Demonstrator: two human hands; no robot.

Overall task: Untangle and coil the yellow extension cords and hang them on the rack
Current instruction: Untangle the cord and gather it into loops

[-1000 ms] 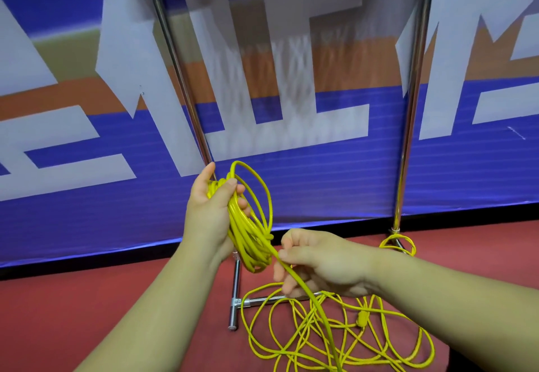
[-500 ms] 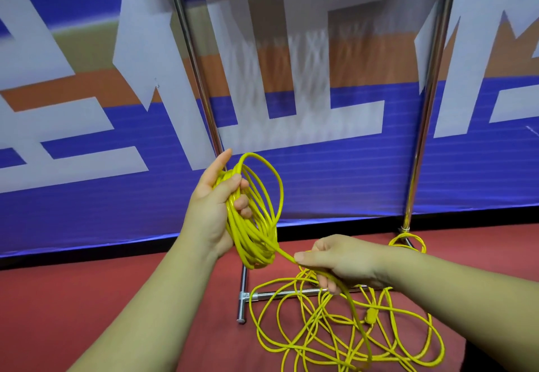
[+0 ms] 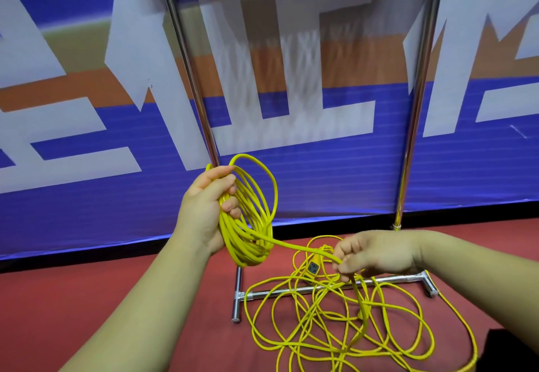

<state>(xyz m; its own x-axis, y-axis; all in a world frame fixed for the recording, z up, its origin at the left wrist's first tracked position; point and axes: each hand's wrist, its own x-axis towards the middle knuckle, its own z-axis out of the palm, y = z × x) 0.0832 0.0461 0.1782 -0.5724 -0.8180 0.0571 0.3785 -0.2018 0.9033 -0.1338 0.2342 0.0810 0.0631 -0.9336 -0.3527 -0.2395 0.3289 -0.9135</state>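
The left hand [image 3: 201, 214] is raised, its fingers [image 3: 220, 182] curled round one side of a coil [image 3: 258, 193] of yellow extension cord and gripping the bundled loops together. The open ring of the coil stands out to the right of those fingers and sags below the palm. From the bottom of the coil a single strand [image 3: 291, 245] runs down and to the right into the right hand [image 3: 379, 255], whose fingers [image 3: 345, 250] are clenched round it. Below these fingers the strand drops into a loose tangle [image 3: 335, 342] of yellow cord spread over the red floor [image 3: 87, 298]. Just left of the right fingers, a yellow socket end [image 3: 313, 268] with a grey face shows among the loops. The chrome rack stands behind both hands: its base bar [image 3: 280, 292] lies on the floor beneath the right fingers with several loops draped across it, one upright [image 3: 186, 74] rises behind the left fingers, and the other upright [image 3: 417, 94] rises above and just right of the right fingers. A blue, white and orange banner [image 3: 320, 173] fills the wall beyond.
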